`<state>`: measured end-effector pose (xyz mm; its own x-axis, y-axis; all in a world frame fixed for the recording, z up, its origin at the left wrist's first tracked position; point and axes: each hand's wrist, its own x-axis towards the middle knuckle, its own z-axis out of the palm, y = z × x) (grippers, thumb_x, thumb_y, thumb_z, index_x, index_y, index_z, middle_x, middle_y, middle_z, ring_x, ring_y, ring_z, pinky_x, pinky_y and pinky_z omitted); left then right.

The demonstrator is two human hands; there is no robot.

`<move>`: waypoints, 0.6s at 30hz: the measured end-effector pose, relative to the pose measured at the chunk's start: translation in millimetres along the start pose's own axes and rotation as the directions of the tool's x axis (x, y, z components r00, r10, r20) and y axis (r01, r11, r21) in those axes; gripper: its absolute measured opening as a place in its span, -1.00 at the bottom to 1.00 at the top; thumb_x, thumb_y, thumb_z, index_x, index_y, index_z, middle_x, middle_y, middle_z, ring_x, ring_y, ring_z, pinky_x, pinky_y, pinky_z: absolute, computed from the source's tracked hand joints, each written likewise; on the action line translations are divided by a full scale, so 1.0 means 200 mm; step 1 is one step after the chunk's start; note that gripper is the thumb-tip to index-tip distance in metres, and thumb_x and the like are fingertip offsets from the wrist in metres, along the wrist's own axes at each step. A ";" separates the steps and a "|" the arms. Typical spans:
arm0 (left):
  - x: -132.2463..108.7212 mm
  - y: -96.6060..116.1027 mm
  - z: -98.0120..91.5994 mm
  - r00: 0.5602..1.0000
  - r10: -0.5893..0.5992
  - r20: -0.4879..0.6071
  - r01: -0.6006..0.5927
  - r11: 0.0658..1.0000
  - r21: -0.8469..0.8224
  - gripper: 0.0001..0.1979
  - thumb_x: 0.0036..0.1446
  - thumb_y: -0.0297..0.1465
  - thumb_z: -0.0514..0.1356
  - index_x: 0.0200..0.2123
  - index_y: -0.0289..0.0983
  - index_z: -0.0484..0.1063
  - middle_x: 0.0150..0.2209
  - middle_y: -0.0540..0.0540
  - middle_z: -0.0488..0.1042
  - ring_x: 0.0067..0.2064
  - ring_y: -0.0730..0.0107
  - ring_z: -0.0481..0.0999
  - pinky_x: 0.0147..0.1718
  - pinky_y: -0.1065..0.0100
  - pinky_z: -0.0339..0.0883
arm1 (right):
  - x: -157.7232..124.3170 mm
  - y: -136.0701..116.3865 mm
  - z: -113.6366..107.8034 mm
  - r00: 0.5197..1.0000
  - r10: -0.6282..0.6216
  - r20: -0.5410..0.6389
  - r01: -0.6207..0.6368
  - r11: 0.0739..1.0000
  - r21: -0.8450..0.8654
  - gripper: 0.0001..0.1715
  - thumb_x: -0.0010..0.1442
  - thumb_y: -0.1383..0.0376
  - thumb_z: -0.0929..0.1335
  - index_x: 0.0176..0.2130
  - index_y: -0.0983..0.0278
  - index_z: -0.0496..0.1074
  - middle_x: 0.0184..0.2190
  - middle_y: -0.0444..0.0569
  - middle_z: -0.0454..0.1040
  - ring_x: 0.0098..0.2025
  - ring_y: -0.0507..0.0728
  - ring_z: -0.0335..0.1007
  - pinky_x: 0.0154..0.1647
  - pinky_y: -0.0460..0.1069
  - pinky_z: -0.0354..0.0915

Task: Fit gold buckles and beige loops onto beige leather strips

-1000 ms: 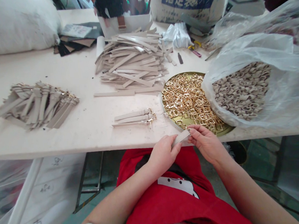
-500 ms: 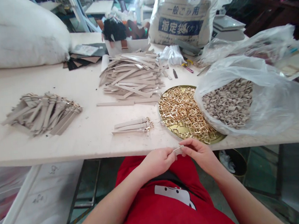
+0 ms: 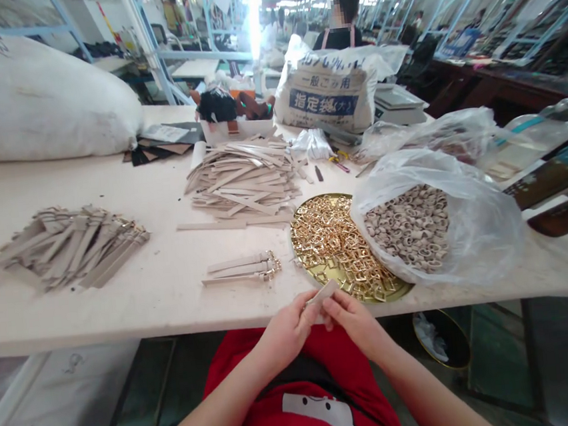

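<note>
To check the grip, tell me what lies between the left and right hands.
A beige strap lies between the left hand and right hand, pinched by both, in the head view.

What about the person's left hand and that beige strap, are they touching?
Touching: the head view shows the left hand gripping one end of the beige strap, with the strap's other end sticking out past the fingers.
</note>
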<state>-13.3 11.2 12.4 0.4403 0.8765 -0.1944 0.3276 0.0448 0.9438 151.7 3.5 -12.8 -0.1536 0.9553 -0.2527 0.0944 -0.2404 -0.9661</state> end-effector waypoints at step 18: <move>0.14 -0.10 0.00 0.969 -0.166 -0.183 0.145 0.982 -0.125 -0.77 0.15 -0.28 -0.11 -0.36 -0.28 0.23 -0.54 0.05 0.28 -0.62 0.54 0.24 -0.61 0.45 0.13 | 0.27 -0.09 -0.08 0.966 -0.257 -0.016 0.166 0.668 -0.725 -0.91 0.08 0.38 0.23 -0.44 0.25 0.28 -0.53 -0.14 0.35 -0.44 0.06 0.27 -0.41 -0.06 0.14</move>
<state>-7.0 34.9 -11.6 0.2193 0.9295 -0.2965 0.2812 0.2308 0.9315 157.3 61.9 -8.7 -0.1570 0.9876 0.0050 0.7509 0.1227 -0.6489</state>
